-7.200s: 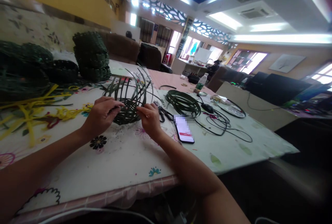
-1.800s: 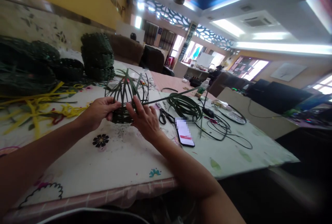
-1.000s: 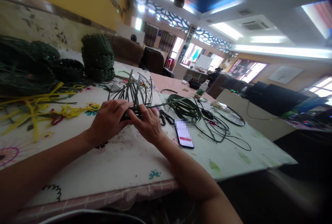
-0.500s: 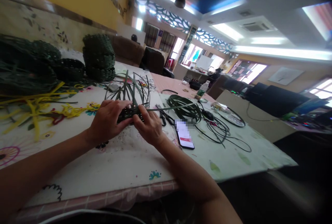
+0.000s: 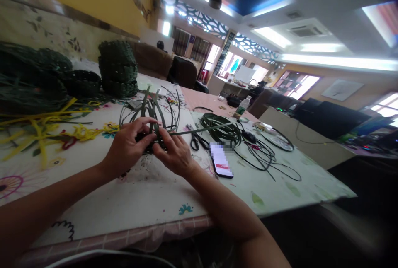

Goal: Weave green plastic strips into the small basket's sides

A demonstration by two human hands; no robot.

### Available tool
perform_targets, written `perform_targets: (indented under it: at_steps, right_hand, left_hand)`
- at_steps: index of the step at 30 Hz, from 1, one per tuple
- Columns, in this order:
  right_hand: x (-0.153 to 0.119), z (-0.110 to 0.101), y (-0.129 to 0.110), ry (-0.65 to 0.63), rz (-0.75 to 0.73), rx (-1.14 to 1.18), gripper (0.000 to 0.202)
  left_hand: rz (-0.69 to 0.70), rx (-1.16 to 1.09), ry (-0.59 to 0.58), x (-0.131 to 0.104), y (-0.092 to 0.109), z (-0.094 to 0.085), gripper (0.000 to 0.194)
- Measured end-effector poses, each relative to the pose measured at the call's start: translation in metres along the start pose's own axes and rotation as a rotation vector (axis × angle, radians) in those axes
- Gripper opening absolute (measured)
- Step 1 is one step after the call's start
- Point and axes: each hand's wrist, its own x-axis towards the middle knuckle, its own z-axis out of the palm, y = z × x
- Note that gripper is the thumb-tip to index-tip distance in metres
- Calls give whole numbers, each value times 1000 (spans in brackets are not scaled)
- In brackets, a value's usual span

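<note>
Between my hands is a small, partly woven basket of dark green strips [image 5: 151, 108], its loose strip ends standing up and fanning out. My left hand [image 5: 130, 141] grips its left side, thumb in front and fingers bent over the rim. On the near right side, my right hand [image 5: 174, 150] pinches the weave, its fingertips close to the left hand's. A long green strip [image 5: 205, 128] runs from the right hand toward a coil of green strip [image 5: 219, 129] on the table. Most of the woven base is hidden behind my fingers.
Black scissors [image 5: 196, 140] and a lit phone [image 5: 221, 160] lie right of my hands. A plastic bottle [image 5: 243, 107] and a computer mouse [image 5: 248, 137] sit farther right. Finished green baskets [image 5: 118, 69] stand at the back left, with yellow strips [image 5: 39, 129] in front.
Both hands have shifted slightly on the basket, the left one lower and the fingertips closer together. The upright strips now lean more to the left, and the scissors show more fully.
</note>
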Motion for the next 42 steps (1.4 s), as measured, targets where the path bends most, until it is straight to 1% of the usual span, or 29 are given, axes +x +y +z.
perform_targets:
  at_steps: [3, 5, 6, 8, 10, 11, 13, 16, 19, 21, 23, 26, 29, 33, 35, 38, 40, 42]
  right_hand:
    - [2, -6, 7, 15, -46, 82, 17]
    - [5, -14, 11, 81, -55, 139, 25]
    - [6, -18, 12, 130, -38, 147, 26]
    - [8, -27, 12, 208, 33, 127, 20]
    - [10, -32, 11, 225, 102, 99, 10]
    - [10, -33, 10, 215, 118, 99, 7]
    - [11, -34, 8, 199, 102, 117, 5]
    - [11, -32, 6, 205, 43, 126, 10]
    - [9, -31, 6, 132, 5, 119, 17]
    - [8, -31, 7, 67, 24, 145, 19]
    - [6, -31, 8, 37, 75, 188, 18]
    - [3, -30, 9, 30, 108, 227, 18]
    - [3, -30, 9, 57, 55, 218, 21]
    - [9, -35, 6, 79, 0, 85, 26]
    - [12, -36, 2, 77, 19, -10, 27]
    - [16, -31, -6, 33, 82, -101, 28]
    - [18, -26, -11, 0, 155, -95, 26]
    - [20, -24, -13, 4, 275, -2, 22]
  left_hand:
    - [-19, -12, 23, 1, -1, -1, 30]
    - [-17, -10, 46, 1, -1, -2, 27]
    - [-15, -7, 59, 0, -1, -2, 26]
    - [-12, -1, 86, 0, -2, -1, 24]
    - [-18, -6, 99, -2, -2, 1, 24]
    - [-22, -14, 97, -2, -1, 2, 24]
    - [-27, -23, 91, -5, -1, 5, 25]
    - [-35, -2, 108, -8, 1, 9, 24]
    - [-49, -9, 119, -11, 3, 12, 22]
    - [-62, -43, 115, -11, 5, 13, 21]
    - [-71, -82, 115, -11, 6, 13, 20]
    - [-71, -115, 130, -10, 8, 14, 20]
    - [-73, -119, 128, -10, 9, 15, 18]
    - [-80, -113, 128, -9, 8, 15, 16]
    - [-84, -118, 146, -8, 7, 15, 15]
    - [-72, -132, 162, -6, 6, 14, 14]
    - [-55, -131, 161, -6, 5, 14, 13]
    - [-22, -120, 158, -9, 4, 17, 13]
